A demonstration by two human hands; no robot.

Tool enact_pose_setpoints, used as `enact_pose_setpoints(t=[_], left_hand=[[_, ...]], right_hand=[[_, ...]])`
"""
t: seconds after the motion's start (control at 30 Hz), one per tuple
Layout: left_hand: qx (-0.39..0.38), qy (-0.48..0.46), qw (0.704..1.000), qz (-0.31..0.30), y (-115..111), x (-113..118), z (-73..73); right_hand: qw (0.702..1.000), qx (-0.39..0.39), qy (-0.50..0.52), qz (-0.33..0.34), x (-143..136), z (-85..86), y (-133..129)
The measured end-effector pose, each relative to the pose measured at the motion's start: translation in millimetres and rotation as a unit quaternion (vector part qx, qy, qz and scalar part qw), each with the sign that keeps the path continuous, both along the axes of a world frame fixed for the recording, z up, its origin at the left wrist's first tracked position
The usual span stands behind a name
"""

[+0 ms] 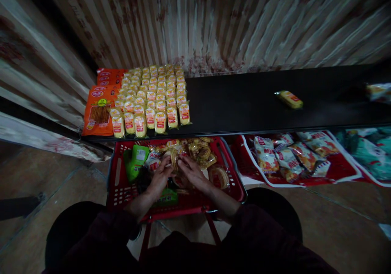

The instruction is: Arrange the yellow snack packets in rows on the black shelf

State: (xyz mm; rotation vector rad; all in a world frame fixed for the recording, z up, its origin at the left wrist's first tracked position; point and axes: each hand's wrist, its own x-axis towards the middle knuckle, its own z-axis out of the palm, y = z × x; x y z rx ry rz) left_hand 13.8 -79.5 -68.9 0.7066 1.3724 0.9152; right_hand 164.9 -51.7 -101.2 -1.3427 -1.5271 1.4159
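My left hand (pixel 161 175) and my right hand (pixel 193 171) meet over a red shopping basket (pixel 119 170). Between their closed fingers is a small stack of round, pale yellow snacks (pixel 174 159), perhaps wrapped; the exact kind is hard to make out in the dim light. Around them in the basket lie a green packet (pixel 136 162), a second green packet (pixel 166 197) below my left hand, clear-wrapped snacks (pixel 202 151) and a round, clear-wrapped item (pixel 220 177) at the right. My wrists hide part of the basket's contents.
Above the basket runs a black shelf (pixel 226 102). Rows of wrapped yellow cakes (pixel 149 98) and orange packets (pixel 99 107) fill its left end; a single wrapped cake (pixel 290 99) lies farther right. Bagged snacks (pixel 287 155) sit in another red basket, beside teal packets (pixel 371 153).
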Motion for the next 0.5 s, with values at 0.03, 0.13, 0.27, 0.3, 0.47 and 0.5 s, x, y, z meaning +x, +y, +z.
enact_pose_setpoints(t=[0.03,0.13,0.27,0.3,0.47,0.5], left_hand=[[0.014,0.016,1.000,-0.017,-0.6,-0.4,-0.7],[0.052,0.054,0.995,-0.060,-1.8,0.0,-3.3],[0.084,0.080,0.989,-0.094,-3.2,3.3,-6.4],[0.087,0.080,0.988,-0.098,-3.7,4.2,-7.1],[0.088,0.100,0.987,-0.094,-5.3,6.9,-11.3],[0.086,0.102,0.987,-0.092,-5.4,7.1,-12.6]], right_hand=[[1.000,-0.004,0.014,0.009,-0.2,3.3,-0.4],[0.999,0.018,0.025,0.029,-0.5,8.8,-1.7],[0.999,0.036,-0.002,-0.004,0.1,10.1,-3.0],[0.999,0.035,-0.004,-0.012,0.5,11.1,-3.3],[0.999,0.003,0.050,-0.001,3.6,18.5,-5.8],[0.998,-0.005,0.061,-0.002,4.1,18.6,-6.2]])
